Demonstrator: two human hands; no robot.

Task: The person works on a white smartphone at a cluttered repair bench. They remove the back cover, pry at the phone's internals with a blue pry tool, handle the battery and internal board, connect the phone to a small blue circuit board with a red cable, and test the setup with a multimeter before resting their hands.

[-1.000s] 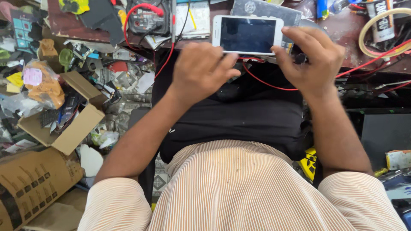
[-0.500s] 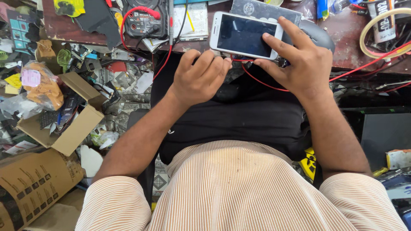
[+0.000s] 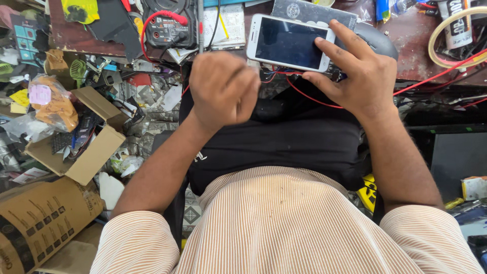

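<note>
Head view: right hand [image 3: 357, 76] grips white phone [image 3: 289, 43], brown box [image 3: 86, 147] on left

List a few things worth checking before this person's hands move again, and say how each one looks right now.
1. Right hand grips the white phone: ok.
2. Phone screen dark and uncracked: dark, cracks cannot tell.
3. Left hand off the phone, closed in a fist: ok.
4. Anything inside the fist: cannot tell.
5. Red wire clear of the phone: not ok, it runs just beneath.
</note>
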